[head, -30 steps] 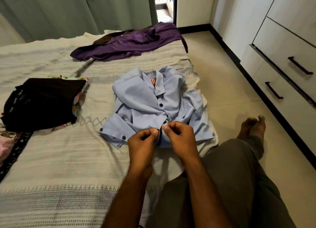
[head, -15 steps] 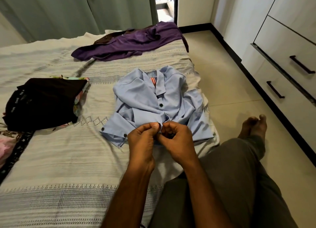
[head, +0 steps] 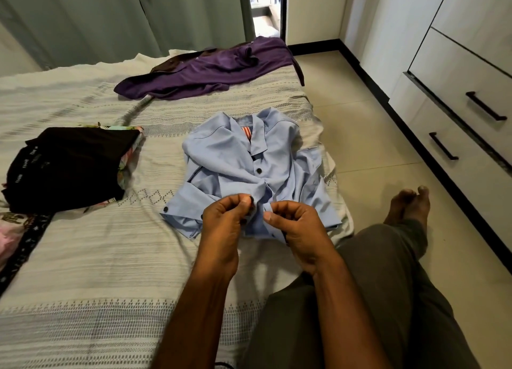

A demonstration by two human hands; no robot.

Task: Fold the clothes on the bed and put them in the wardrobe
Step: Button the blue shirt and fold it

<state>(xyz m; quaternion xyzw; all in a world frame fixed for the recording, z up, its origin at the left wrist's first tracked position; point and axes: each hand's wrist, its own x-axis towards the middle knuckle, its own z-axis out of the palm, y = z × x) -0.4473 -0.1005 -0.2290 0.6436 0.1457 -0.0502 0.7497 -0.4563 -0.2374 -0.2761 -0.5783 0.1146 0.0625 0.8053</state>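
Clearly, in the head view, the light blue cotton shirt with dark buttons (head: 249,174) lies face up near the right edge of the bed (head: 83,271), its collar pointing to the far side and its lower hem towards the person. Both hands hold the shirt front, just above the hem. The left hand (head: 224,224) pinches one side of the placket between thumb and curled fingers, and the right hand (head: 293,227) pinches the other side; the two are near each other, with a small gap between them. I judge that a button is being closed before folding.

The cloth looks thin, soft and light. It will wrinkle and slide easily, so it is better to take it at firm parts: the placket, the collar, the shoulder seams.

A folded black garment (head: 69,169) sits at the left edge of the bed, well apart from the shirt, and a crumpled purple garment (head: 199,69) lies at the far edge. Between them the striped bedcover gives room for folding. The shirt's right side is close to the bed edge and could slip to the floor (head: 360,119). The white wardrobe with black handles (head: 471,97) stands across the floor on the right.
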